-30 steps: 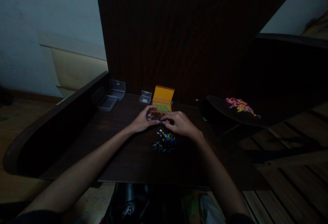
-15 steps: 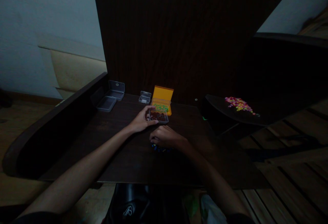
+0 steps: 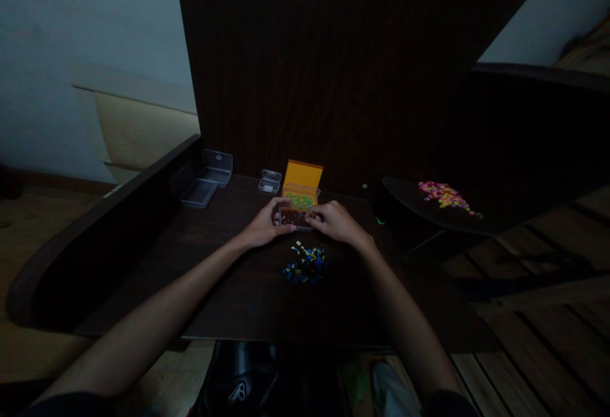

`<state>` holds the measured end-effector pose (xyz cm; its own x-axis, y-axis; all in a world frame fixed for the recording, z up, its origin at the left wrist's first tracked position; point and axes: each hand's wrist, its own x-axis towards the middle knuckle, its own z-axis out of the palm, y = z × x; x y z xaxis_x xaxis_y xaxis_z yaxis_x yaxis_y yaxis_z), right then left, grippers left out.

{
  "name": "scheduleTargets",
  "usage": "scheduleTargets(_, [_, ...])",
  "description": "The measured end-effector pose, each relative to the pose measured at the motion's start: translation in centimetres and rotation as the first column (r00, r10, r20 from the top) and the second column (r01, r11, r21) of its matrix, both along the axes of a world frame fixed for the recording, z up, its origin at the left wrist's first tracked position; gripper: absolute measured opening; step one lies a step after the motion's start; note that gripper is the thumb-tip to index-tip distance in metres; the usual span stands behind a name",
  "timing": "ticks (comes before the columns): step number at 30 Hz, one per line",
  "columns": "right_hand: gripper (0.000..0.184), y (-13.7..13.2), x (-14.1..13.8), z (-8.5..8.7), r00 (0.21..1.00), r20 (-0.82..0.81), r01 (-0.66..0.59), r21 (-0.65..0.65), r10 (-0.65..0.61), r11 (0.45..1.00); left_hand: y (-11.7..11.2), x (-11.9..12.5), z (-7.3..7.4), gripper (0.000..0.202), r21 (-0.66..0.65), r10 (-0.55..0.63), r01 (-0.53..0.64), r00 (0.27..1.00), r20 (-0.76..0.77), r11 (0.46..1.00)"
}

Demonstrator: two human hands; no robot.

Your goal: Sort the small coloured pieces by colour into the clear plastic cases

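Observation:
My left hand (image 3: pixel 265 223) grips the left side of a small clear plastic box (image 3: pixel 299 227), thumb along its front edge and fingers at its far side. Dark brown pieces (image 3: pixel 291 215) lie in that box. At the box's right end is my right hand (image 3: pixel 328 220), its fingertips pinched together over the pieces; whatever they hold is too small to make out. Nearer to me on the dark table lies a loose pile of tiny blue, yellow and white pieces (image 3: pixel 307 264). Just behind the clear box stands an opened orange case (image 3: pixel 304 174) with bright green pieces (image 3: pixel 299 199) inside.
Opened clear boxes (image 3: pixel 199 193) stand at the back left, by the raised side panel (image 3: pixel 114 213). A smaller clear box (image 3: pixel 270 180) sits beside the orange case. Pink and yellow pieces (image 3: pixel 445 196) are heaped on a dark ledge (image 3: pixel 405 198) at right.
My right hand has moved from the blue and yellow pile up to the clear box, uncovering the pile. My left hand has stayed on the box.

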<state>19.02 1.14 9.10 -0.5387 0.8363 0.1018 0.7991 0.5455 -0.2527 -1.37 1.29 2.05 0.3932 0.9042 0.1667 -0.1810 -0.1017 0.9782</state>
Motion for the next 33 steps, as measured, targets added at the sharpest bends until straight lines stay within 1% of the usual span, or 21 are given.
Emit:
scheduleTargets(6, [0.019, 0.4, -0.7, -0.2, 0.987, 0.131, 0.092, 0.029, -0.095, 0.995, -0.1, 0.1, 0.1, 0.069, -0.008, -0.01, 0.011, 1.0, 0.009, 1.0])
scheduleTargets(9, [0.02, 0.4, -1.0, -0.3, 0.981, 0.164, 0.098, 0.04, -0.103, 0.994, -0.2, 0.1, 0.2, 0.069, -0.01, -0.002, 0.002, 1.0, -0.004, 1.0])
scheduleTargets(13, [0.022, 0.6, -1.2, -0.4, 0.983, 0.165, 0.068, 0.046, -0.074, 0.997, -0.3, 0.1, 0.4, 0.067, 0.008, -0.005, 0.005, 1.0, -0.01, 1.0])
scheduleTargets(18, [0.024, 0.7, -1.1, -0.7, 0.989, 0.133, 0.064, 0.059, -0.071, 0.996, -0.3, 0.1, 0.3, 0.067, 0.014, 0.007, -0.007, 1.0, -0.005, 1.0])
scheduleTargets(22, [0.026, 0.8, -1.2, -0.7, 0.986, 0.13, 0.095, 0.058, -0.102, 0.994, -0.2, 0.1, 0.2, 0.066, 0.011, 0.008, -0.008, 1.0, 0.0, 1.0])
scheduleTargets(28, [0.028, 0.8, -1.5, -0.8, 0.981, 0.137, 0.129, 0.056, -0.136, 0.99, -0.2, 0.2, 0.2, 0.068, -0.005, -0.021, 0.021, 0.999, 0.026, 1.0])
scheduleTargets(33, [0.028, 0.7, -1.5, -1.0, 0.979, 0.128, 0.154, 0.057, -0.161, 0.986, -0.2, 0.1, 0.3, 0.067, 0.002, -0.004, 0.004, 1.0, -0.002, 1.0])
